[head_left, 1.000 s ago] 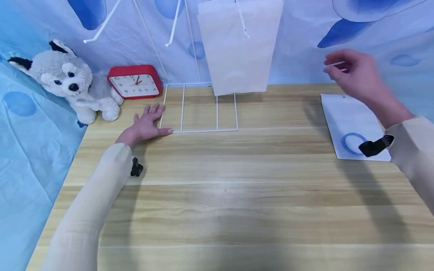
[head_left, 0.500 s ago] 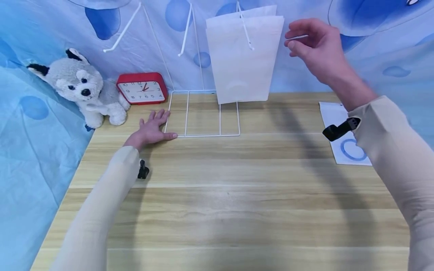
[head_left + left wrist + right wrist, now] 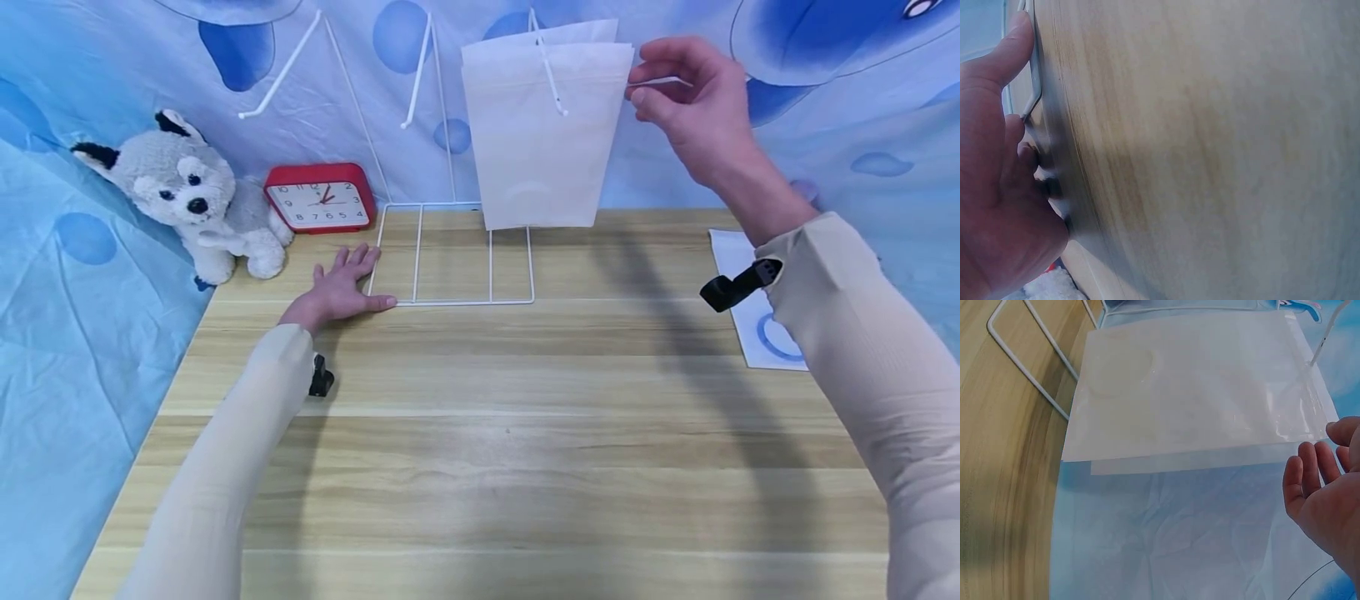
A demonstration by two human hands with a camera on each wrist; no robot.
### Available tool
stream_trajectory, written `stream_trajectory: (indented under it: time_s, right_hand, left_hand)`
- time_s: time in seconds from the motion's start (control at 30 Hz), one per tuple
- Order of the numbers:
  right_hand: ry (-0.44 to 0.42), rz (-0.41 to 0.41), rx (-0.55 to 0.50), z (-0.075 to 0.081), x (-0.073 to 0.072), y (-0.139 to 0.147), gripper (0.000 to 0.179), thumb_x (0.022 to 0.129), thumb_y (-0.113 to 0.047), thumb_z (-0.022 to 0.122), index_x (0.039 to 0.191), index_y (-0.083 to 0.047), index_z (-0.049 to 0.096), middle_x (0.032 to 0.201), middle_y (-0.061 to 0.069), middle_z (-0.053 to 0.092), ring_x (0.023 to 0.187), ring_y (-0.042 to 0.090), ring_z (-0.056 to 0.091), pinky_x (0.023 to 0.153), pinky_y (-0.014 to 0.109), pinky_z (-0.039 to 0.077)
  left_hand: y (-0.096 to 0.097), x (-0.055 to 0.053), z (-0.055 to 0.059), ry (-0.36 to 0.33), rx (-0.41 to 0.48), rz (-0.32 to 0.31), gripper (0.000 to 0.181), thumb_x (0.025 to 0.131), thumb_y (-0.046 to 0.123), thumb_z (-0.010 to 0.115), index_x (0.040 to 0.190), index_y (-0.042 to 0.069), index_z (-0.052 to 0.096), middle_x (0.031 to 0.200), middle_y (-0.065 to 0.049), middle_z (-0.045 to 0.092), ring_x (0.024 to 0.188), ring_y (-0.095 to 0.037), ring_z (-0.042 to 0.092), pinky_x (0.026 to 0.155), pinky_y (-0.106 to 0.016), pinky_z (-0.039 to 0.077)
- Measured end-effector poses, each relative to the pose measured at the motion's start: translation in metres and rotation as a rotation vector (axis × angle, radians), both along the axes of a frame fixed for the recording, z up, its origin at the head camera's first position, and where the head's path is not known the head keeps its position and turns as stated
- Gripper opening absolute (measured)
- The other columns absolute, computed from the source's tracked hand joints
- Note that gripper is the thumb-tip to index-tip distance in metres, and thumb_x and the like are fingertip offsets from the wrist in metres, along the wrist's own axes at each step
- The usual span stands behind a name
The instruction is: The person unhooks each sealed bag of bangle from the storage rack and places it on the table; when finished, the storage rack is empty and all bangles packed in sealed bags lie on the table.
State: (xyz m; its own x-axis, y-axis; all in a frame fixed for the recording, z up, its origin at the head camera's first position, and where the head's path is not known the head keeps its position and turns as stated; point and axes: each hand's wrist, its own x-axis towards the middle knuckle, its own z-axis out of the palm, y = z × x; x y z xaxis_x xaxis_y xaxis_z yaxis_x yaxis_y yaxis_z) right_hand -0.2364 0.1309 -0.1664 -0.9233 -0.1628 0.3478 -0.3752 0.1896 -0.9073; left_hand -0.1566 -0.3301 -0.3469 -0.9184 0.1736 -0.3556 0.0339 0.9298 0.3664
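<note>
My left hand (image 3: pixel 337 287) lies palm down with fingers spread over the left end of the white wire rack's base (image 3: pixel 465 302). Its thumb rests on the front wire, also visible in the left wrist view. Two white flat pouches (image 3: pixel 543 158) hang one behind the other from the right-hand hook (image 3: pixel 553 79) of the rack. Beside their upper right edge is my right hand (image 3: pixel 701 108), fingers loosely bent. In the right wrist view, the thumb and fingertips of that hand (image 3: pixel 1329 487) are right at the top corner of the front pouch (image 3: pixel 1191 387).
Two more white hooks (image 3: pixel 281 67) stick out at the left. A red clock (image 3: pixel 318 198) and a husky plush toy (image 3: pixel 187 192) stand behind my left hand. Another white pouch with a blue ring (image 3: pixel 738 292) lies on the wooden table (image 3: pixel 495 467), partly under my right forearm.
My right hand has moved left, from above the pouch on the table to the edge of the hanging pouches. The head view has tilted up slightly. My left hand stays on the rack base.
</note>
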Motion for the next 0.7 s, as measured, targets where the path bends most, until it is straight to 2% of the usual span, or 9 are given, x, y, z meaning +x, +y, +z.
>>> stream_trajectory:
  time_s: [0.27,0.47,0.7]
  right_hand:
    - [0.079,-0.022,-0.014,-0.004,0.003,-0.004,0.030,0.093,-0.001,0.068,0.122,-0.009,0.067,0.110,0.007,0.066,0.097,0.021,0.063,0.089,0.025,0.051]
    - [0.121,0.010,-0.047,-0.002,0.003,-0.009,0.028,0.090,0.004,0.070,0.116,-0.006,0.070,0.103,0.008,0.066,0.093,0.020,0.061,0.086,0.025,0.051]
    - [0.094,0.023,-0.026,0.002,0.003,-0.015,0.030,0.091,0.001,0.070,0.119,-0.010,0.073,0.106,0.007,0.068,0.094,0.020,0.062,0.084,0.023,0.050]
  left_hand:
    - [0.002,0.000,0.004,-0.003,0.003,-0.001,0.103,0.091,0.058,0.063,0.162,0.012,0.004,0.167,-0.015,-0.006,0.148,-0.041,-0.015,0.109,-0.070,-0.012]
    - [0.002,0.000,0.006,-0.002,0.000,-0.001,0.103,0.092,0.058,0.063,0.162,0.012,0.004,0.166,-0.015,-0.007,0.148,-0.042,-0.015,0.108,-0.070,-0.012]
    - [0.003,0.002,0.007,-0.006,0.011,0.003,0.103,0.091,0.057,0.064,0.162,0.011,0.005,0.166,-0.016,-0.006,0.148,-0.043,-0.014,0.108,-0.070,-0.012]
